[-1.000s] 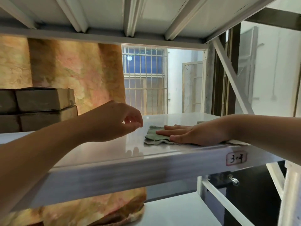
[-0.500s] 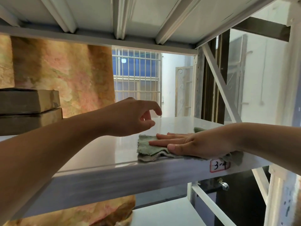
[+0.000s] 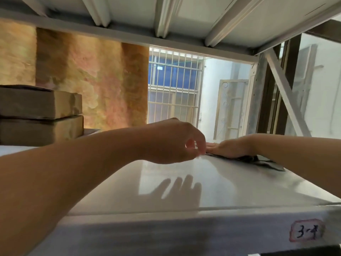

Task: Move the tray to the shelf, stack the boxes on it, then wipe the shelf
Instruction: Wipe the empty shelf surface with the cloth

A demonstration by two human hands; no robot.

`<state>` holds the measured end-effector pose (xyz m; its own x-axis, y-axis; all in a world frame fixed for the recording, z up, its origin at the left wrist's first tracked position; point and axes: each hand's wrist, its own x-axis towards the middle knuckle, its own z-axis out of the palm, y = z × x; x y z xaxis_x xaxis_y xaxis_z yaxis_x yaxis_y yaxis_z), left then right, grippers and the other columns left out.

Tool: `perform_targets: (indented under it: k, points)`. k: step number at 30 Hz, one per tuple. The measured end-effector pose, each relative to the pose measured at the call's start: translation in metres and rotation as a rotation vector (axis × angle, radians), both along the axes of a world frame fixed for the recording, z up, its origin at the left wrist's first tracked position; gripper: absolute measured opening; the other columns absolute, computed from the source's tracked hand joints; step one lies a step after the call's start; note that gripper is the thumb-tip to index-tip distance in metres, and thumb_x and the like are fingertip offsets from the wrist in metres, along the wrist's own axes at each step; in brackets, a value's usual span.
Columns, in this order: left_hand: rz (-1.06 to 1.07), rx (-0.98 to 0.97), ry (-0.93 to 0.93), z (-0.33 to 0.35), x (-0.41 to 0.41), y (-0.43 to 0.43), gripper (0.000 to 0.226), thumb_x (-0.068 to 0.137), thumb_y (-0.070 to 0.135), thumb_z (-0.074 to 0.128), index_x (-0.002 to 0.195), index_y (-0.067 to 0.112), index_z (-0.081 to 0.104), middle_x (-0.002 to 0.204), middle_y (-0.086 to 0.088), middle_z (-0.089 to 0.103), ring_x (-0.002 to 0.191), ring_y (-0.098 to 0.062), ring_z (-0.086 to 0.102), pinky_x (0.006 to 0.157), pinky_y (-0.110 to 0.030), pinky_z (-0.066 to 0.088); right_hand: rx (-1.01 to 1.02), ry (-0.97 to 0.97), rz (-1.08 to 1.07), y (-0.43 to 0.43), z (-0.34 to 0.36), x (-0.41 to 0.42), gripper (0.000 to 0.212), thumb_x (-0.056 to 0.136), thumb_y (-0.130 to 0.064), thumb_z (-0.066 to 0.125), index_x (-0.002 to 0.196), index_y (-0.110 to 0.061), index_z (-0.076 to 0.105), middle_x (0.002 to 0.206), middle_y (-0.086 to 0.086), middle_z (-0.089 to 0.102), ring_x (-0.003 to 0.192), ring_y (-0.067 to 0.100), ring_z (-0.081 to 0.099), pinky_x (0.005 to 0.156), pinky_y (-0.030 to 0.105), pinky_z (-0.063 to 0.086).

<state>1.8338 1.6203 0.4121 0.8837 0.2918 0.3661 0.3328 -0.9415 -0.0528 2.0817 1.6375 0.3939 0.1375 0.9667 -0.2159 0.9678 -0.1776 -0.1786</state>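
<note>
I am on the last step, the wiping. My right hand (image 3: pixel 232 147) lies flat with straight fingers and presses the dark green cloth (image 3: pixel 265 162) onto the shelf (image 3: pixel 212 191), toward its far right side. My left hand (image 3: pixel 175 143) hovers just beside it above the surface, fingers loosely curled with the tips close to the cloth's near corner, and as far as I can see it holds nothing. The two boxes (image 3: pixel 40 115) sit stacked at the far left of the same shelf. A thin pale edge (image 3: pixel 91 130) shows under them, which I take to be the tray, though I cannot be sure. So the moving and stacking look done. Next I judge the cloth must be drawn across the wide bare stretch toward me and leftward, with the pressure kept even and stopping short of the boxes. The shelf top is white and glossy, showing my hand's shadow, and its front lip carries a handwritten label (image 3: pixel 306 232). Above runs the ribbed underside of the upper shelf (image 3: pixel 184 15), and behind hang a mottled orange curtain (image 3: pixel 88 80) and a barred window (image 3: pixel 173 85).
</note>
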Motion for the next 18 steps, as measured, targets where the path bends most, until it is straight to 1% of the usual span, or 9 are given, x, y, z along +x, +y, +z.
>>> perform_targets:
  k: [2, 3, 5, 7, 10, 13, 18]
  points:
    - [-0.011, -0.034, -0.014, -0.002, -0.001, 0.002, 0.021, 0.093, 0.027, 0.051, 0.107, 0.032, 0.067, 0.074, 0.028, 0.048, 0.076, 0.005, 0.054, 0.068, -0.002, 0.034, 0.0, 0.017, -0.098, 0.014, 0.002, 0.003, 0.068, 0.085, -0.076, 0.017, 0.147, -0.048, 0.014, 0.156, -0.013, 0.019, 0.144, 0.016, 0.02, 0.119, 0.045, 0.013]
    - [-0.012, -0.04, -0.008, -0.003, -0.002, 0.003, 0.021, 0.093, 0.028, 0.051, 0.106, 0.034, 0.067, 0.074, 0.028, 0.05, 0.076, 0.006, 0.054, 0.068, -0.003, 0.035, 0.01, 0.02, -0.139, 0.021, 0.002, 0.005, 0.069, 0.087, -0.073, 0.018, 0.148, -0.042, 0.017, 0.155, -0.009, 0.023, 0.143, 0.018, 0.023, 0.118, 0.043, 0.016]
    - [-0.007, -0.029, 0.019, -0.005, -0.004, 0.005, 0.02, 0.093, 0.03, 0.052, 0.105, 0.036, 0.066, 0.074, 0.027, 0.05, 0.075, 0.007, 0.054, 0.069, -0.003, 0.036, 0.098, -0.004, -0.187, 0.034, 0.003, 0.011, 0.068, 0.092, -0.065, 0.024, 0.148, -0.026, 0.029, 0.153, 0.0, 0.031, 0.141, 0.023, 0.028, 0.116, 0.038, 0.021]
    - [0.003, -0.026, 0.034, -0.006, -0.005, 0.009, 0.019, 0.093, 0.031, 0.052, 0.106, 0.036, 0.066, 0.074, 0.027, 0.049, 0.075, 0.005, 0.055, 0.066, -0.002, 0.036, 0.139, -0.008, -0.213, 0.045, 0.005, 0.018, 0.066, 0.094, -0.059, 0.029, 0.145, -0.018, 0.036, 0.152, 0.005, 0.033, 0.14, 0.025, 0.029, 0.115, 0.036, 0.022]
    - [0.034, -0.055, 0.017, -0.008, -0.007, 0.015, 0.018, 0.091, 0.033, 0.053, 0.104, 0.037, 0.066, 0.077, 0.024, 0.054, 0.077, 0.002, 0.057, 0.062, -0.003, 0.035, 0.097, -0.018, -0.259, 0.059, 0.008, 0.021, 0.062, 0.097, -0.054, 0.026, 0.145, -0.015, 0.036, 0.151, 0.007, 0.034, 0.14, 0.027, 0.03, 0.114, 0.038, 0.024]
    - [0.046, -0.061, 0.008, -0.008, -0.008, 0.021, 0.018, 0.091, 0.034, 0.054, 0.103, 0.038, 0.066, 0.074, 0.025, 0.053, 0.074, 0.003, 0.056, 0.062, -0.005, 0.035, 0.101, -0.007, -0.291, 0.071, 0.009, 0.024, 0.061, 0.098, -0.051, 0.025, 0.143, -0.012, 0.037, 0.15, 0.01, 0.037, 0.138, 0.029, 0.033, 0.113, 0.039, 0.026]
    - [0.048, -0.056, -0.013, -0.006, -0.008, 0.025, 0.016, 0.089, 0.037, 0.054, 0.1, 0.041, 0.066, 0.074, 0.025, 0.055, 0.072, 0.007, 0.055, 0.06, -0.005, 0.034, 0.103, -0.005, -0.296, 0.062, 0.01, 0.018, 0.06, 0.099, -0.05, 0.02, 0.146, -0.014, 0.033, 0.153, 0.009, 0.03, 0.141, 0.029, 0.026, 0.115, 0.04, 0.02]
